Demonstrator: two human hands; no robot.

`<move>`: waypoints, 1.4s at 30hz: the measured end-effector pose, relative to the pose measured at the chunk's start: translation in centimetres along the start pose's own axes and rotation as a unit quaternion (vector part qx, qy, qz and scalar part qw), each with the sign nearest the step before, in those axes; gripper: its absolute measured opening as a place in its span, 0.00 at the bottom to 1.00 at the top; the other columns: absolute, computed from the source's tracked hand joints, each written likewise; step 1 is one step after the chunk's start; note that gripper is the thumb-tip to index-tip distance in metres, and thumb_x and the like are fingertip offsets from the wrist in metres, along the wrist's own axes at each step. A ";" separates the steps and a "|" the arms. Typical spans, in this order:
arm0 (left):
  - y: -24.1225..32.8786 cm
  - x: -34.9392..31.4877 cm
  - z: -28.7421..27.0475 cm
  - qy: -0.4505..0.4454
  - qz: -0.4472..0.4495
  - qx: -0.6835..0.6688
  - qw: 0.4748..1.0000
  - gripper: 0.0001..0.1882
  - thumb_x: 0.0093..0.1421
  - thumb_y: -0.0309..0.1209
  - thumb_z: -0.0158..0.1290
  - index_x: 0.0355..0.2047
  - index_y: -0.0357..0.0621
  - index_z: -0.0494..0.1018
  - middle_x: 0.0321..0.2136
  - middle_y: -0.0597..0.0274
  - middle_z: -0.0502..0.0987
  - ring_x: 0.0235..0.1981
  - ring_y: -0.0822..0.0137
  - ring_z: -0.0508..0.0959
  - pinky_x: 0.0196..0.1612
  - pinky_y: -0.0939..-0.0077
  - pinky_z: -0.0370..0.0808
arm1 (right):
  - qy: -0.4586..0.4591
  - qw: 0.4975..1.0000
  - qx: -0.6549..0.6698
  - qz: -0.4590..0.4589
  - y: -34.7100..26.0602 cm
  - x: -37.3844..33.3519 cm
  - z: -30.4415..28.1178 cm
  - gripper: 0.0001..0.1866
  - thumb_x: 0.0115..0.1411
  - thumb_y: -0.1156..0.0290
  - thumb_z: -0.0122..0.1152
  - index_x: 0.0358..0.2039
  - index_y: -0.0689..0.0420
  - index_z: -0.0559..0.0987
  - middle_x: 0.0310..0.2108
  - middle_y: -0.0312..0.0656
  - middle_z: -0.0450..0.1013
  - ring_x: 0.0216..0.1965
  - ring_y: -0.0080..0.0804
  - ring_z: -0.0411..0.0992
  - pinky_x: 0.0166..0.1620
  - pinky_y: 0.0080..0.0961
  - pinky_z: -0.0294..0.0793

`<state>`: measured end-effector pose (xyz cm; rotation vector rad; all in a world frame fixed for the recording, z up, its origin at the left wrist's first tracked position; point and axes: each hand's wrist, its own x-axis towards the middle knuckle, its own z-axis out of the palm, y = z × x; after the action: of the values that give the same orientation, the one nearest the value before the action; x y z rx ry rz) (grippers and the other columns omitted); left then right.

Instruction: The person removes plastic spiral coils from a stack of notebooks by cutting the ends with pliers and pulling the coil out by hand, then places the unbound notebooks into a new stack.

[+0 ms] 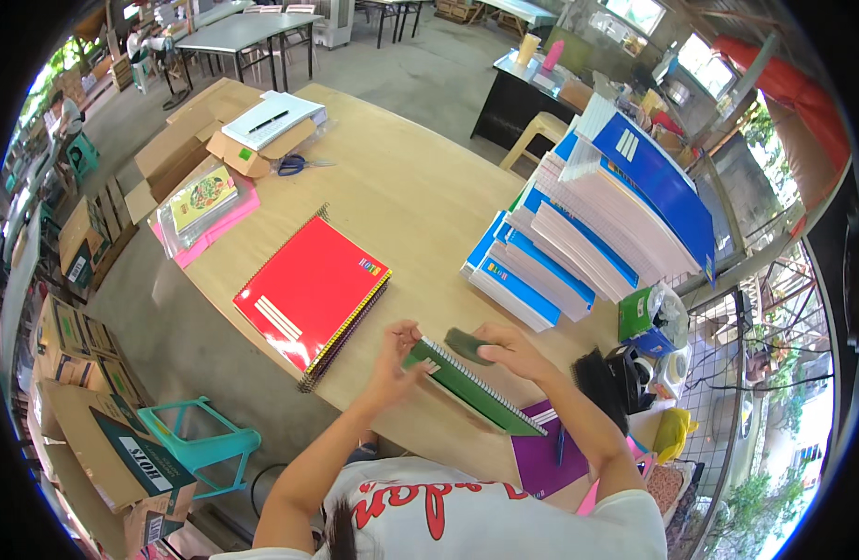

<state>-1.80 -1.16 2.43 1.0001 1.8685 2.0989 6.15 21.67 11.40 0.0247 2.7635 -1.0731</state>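
A green spiral notebook (490, 399) stands tilted on its edge near me, its white coil facing up. My left hand (398, 362) is closed on its left end, fingers at the coil. In my right hand (513, 355) is a small dark green pad (466, 345), held just above the coil. It is blurred, and I cannot tell whether it touches. Left of my hands lies a stack of red spiral notebooks (313, 289). A purple cover (541, 457) with a blue pen (560, 446) on it lies under the notebook's right end.
Tall stacks of blue-covered notebooks (532, 271) rise at the right. Scissors (299, 165) and an open cardboard box (247, 149) with white sheets sit at the far left. A green box (642, 317) and a black brush-like thing (599, 383) stand right of my arm.
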 end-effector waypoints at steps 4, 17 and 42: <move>-1.9 0.1 -1.8 -0.066 -0.143 -0.248 0.956 0.31 0.55 0.15 0.59 0.56 0.41 0.58 0.45 0.58 0.68 0.52 0.66 0.70 0.60 0.69 0.67 | -0.055 0.989 0.130 -0.052 2.0 1.4 2.0 0.25 0.58 0.52 0.65 0.55 0.46 0.80 0.39 0.47 0.72 0.40 0.37 0.71 0.45 0.28 0.70; -1.2 0.5 1.0 -0.049 -0.166 -0.228 0.958 0.18 0.55 0.39 0.67 0.38 0.45 0.72 0.38 0.66 0.71 0.45 0.71 0.70 0.52 0.74 0.64 | 0.376 0.795 -0.267 0.394 14.0 -26.6 16.6 0.38 0.56 0.57 0.68 0.62 0.61 0.65 0.59 0.60 0.61 0.60 0.61 0.59 0.63 0.56 0.56; 0.9 1.1 -0.4 -0.050 -0.160 -0.292 0.942 0.21 0.54 0.19 0.63 0.49 0.36 0.71 0.41 0.62 0.77 0.47 0.72 0.75 0.53 0.75 0.71 | 0.143 0.806 -0.493 -0.294 -12.9 -1.3 -3.8 0.15 0.50 0.67 0.67 0.40 0.52 0.79 0.40 0.34 0.72 0.49 0.30 0.70 0.64 0.57 0.57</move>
<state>-2.62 -1.14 3.65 0.5976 1.1393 2.1416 5.84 14.75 23.05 -0.9093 3.3111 0.5005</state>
